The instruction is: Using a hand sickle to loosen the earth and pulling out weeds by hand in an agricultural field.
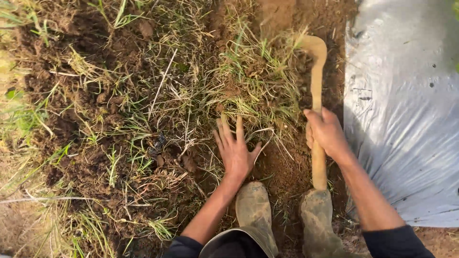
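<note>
Handle (pixel 317 95) in rt hand (pixel 326 132) — lft hand (pixel 235 149) on grass (pixel 253 91).

No packages, labels, signs or screens show here. The view holds only soil, grass and a plain grey sheet (pixel 401 110) along the right side, which carries no print.

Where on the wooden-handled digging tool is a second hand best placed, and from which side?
On the bare shaft of the wooden-handled tool just above the right hand, probably coming from the left: the shaft is straight and exposed there, and its head is buried in the grass clump.
</note>
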